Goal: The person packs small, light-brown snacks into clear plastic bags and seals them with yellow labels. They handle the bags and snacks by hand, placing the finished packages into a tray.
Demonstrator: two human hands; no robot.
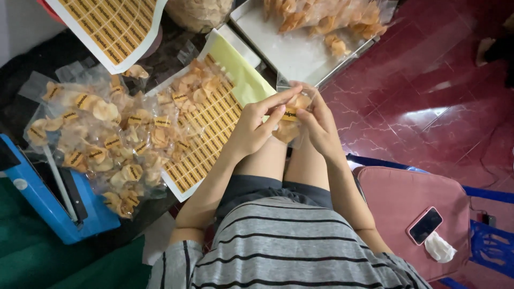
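I see both hands raised over my knees, closed together on one small clear bag (292, 109) of crackers. Left hand (254, 126) pinches it from the left, fingers stretched across the top. Right hand (320, 126) grips it from the right; its thumb seems to press a yellow sticker (290, 113) on the bag's front, though the fingers cover part of it. To the left, a sticker sheet (211, 126) lies on the dark worktop (64, 51), a few loose crackers on it. A pile (101, 142) of stickered bags sits beside it, near a blue sealer (51, 200). Ahead, a metal tray (292, 51) holds more bags. A phone (424, 225) rests on the pink cushion (412, 206), right.
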